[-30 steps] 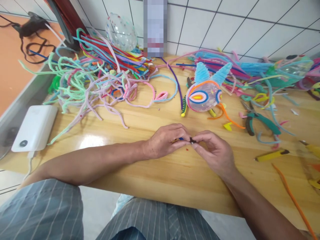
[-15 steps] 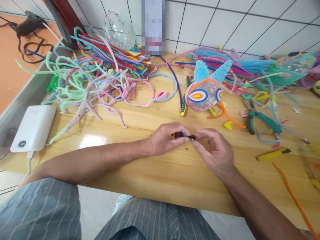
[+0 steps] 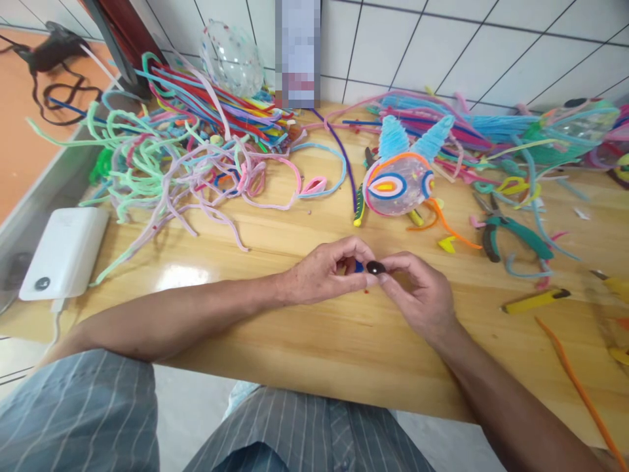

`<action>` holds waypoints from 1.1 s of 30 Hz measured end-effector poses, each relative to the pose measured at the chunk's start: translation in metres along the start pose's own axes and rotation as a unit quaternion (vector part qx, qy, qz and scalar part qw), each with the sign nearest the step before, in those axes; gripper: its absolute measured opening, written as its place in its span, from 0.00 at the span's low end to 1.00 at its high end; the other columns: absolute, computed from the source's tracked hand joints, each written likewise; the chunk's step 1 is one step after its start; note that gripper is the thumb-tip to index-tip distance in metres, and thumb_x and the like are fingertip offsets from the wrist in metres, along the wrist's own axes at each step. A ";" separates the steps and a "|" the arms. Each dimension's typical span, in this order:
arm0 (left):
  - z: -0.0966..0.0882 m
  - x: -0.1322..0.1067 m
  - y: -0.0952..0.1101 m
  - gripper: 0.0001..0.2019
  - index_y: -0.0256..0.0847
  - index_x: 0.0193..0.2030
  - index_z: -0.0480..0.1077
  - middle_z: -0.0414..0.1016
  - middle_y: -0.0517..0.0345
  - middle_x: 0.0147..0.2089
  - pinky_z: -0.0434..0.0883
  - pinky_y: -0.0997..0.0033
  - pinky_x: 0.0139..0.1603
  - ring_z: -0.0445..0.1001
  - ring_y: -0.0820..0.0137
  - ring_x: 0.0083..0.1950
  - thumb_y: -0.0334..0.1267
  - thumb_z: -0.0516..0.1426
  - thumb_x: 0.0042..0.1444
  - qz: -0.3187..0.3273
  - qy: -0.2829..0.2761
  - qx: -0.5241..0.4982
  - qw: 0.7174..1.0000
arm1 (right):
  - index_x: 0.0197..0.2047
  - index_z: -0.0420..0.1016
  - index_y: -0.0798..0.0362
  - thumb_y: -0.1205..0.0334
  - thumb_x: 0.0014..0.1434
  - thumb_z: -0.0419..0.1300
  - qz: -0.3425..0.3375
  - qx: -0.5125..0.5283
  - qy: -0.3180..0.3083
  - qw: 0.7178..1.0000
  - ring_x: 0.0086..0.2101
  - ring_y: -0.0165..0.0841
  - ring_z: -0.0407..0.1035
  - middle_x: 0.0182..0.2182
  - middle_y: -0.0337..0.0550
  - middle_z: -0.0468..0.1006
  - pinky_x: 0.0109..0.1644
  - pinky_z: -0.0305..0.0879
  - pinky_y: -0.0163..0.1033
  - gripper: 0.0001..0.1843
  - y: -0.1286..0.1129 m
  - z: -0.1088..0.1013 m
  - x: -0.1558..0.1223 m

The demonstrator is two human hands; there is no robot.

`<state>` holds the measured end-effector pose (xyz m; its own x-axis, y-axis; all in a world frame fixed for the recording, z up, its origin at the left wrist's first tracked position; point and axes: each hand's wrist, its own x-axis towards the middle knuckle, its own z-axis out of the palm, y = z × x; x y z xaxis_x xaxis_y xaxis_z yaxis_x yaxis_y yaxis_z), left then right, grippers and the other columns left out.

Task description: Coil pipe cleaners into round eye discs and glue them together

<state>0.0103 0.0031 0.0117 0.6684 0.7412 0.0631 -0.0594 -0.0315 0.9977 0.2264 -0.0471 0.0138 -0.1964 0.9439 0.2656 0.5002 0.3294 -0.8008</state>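
While the black disc (image 3: 376, 268) sits between your fingertips: hold it steady over the table (image 3: 295, 341), nearer you than the ball (image 3: 401, 193).
Right hand (image 3: 422, 292): thumb and forefinger pinch the disc's right edge; a light grip should stop it twisting.
Left hand (image 3: 327, 272): curled, tips at the disc's left edge; whether they clamp it, I can't tell.
Blue bit (image 3: 359, 267): within the left hand's curl; best not squashed.
Red speck (image 3: 366, 292): just beside your left thumb; don't let it stick.

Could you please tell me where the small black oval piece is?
In the head view, the small black oval piece is just right of centre, held between the left hand and right hand.
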 end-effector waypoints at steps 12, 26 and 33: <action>0.004 -0.002 -0.011 0.18 0.39 0.46 0.69 0.71 0.58 0.39 0.66 0.75 0.33 0.66 0.76 0.33 0.47 0.68 0.58 0.112 0.105 0.143 0.978 | 0.48 0.77 0.46 0.68 0.62 0.66 0.000 0.010 0.049 0.999 0.36 0.32 0.78 0.36 0.38 0.82 0.44 0.74 0.39 0.12 0.008 0.005 -0.007; 0.007 -0.004 -0.010 0.07 0.36 0.43 0.74 0.81 0.53 0.38 0.72 0.76 0.37 0.76 0.74 0.34 0.38 0.63 0.64 0.139 0.086 0.197 0.967 | 0.45 0.77 0.47 0.68 0.63 0.68 -0.046 -0.066 0.058 0.995 0.36 0.32 0.81 0.37 0.37 0.86 0.44 0.77 0.38 0.09 -0.005 0.001 -0.005; 0.007 -0.003 -0.006 0.05 0.36 0.39 0.74 0.79 0.57 0.33 0.70 0.75 0.35 0.72 0.75 0.32 0.35 0.59 0.63 0.059 0.094 0.139 0.984 | 0.47 0.79 0.46 0.65 0.64 0.67 0.013 -0.016 0.054 0.998 0.37 0.33 0.81 0.38 0.39 0.86 0.45 0.76 0.41 0.09 0.004 0.002 -0.007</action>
<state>0.0142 -0.0040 0.0054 0.5183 0.8315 0.2000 0.0943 -0.2880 0.9530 0.2285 -0.0522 0.0075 -0.0928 0.9486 0.3027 0.5302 0.3044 -0.7913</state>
